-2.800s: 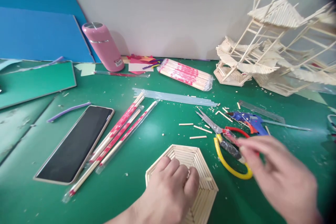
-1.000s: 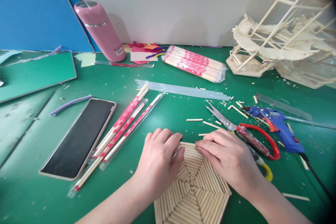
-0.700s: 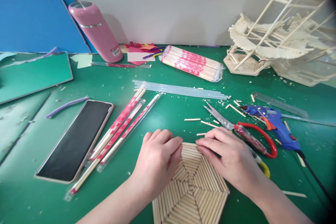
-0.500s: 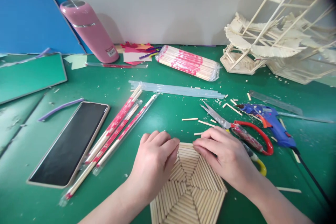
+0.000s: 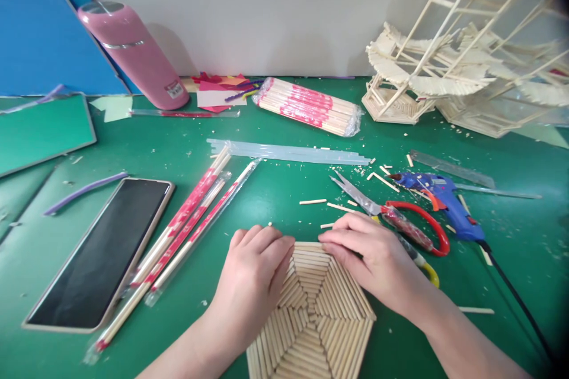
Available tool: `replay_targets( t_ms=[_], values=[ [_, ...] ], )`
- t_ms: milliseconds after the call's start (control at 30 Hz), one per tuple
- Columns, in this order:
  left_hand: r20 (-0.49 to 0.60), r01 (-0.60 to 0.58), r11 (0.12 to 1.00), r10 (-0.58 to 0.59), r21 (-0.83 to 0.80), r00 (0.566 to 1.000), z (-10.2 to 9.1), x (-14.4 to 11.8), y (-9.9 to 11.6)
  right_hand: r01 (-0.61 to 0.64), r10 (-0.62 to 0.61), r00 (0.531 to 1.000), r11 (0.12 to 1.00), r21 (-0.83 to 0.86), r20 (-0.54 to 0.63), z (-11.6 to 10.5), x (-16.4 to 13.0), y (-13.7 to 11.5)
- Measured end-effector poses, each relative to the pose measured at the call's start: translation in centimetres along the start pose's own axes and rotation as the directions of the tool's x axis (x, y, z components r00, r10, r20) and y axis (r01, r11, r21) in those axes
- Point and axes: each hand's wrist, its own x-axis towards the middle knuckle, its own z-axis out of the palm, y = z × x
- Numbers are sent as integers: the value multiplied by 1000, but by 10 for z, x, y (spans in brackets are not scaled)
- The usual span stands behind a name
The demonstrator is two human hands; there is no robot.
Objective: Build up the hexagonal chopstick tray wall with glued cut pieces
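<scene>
A flat, many-sided panel of wooden sticks (image 5: 311, 314) lies on the green table at the bottom centre, its sticks set in wedge-shaped sections round a middle point. With fingers closed, my left hand (image 5: 255, 278) grips the far left corner of the panel. At the far right corner my right hand (image 5: 377, 260) pinches the same edge between thumb and fingers. The fingertips partly hide that edge, and the near end runs out of view. Red-handled scissors (image 5: 391, 213) lie just beyond my right hand, with a yellow-handled tool (image 5: 429, 269) partly under them.
A blue glue gun (image 5: 453, 201) rests at right, its cord trailing forward. Wrapped chopsticks (image 5: 186, 219) and a phone (image 5: 102, 254) lie at left. Behind are glue sticks (image 5: 293, 152), a chopstick bundle (image 5: 309, 106), a pink bottle (image 5: 137, 56) and a stick-built model (image 5: 427, 71).
The whole scene has shifted slightly left in view as the camera turned. Both hands keep their hold on the panel's far edge.
</scene>
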Motion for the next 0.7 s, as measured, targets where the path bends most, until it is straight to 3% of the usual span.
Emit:
replay_targets(
  t_ms=[100,200,400,700],
  values=[
    [-4,-2,1000,2,-3,1000,1,-1,-1,-80,84,996,991,103,-35,-8,-2,6],
    [-1,-1,1000,1,-4,1000,2,-1,-1,-114,119,992,988,103,-39,-14,-4,11],
    [-2,-1,1000,1,18,1000,1,-1,-1,-59,53,993,996,60,109,-16,-6,12],
    [1,-19,999,19,37,1000,0,-1,0,-40,43,992,999,-27,121,-14,-5,10]
  ],
)
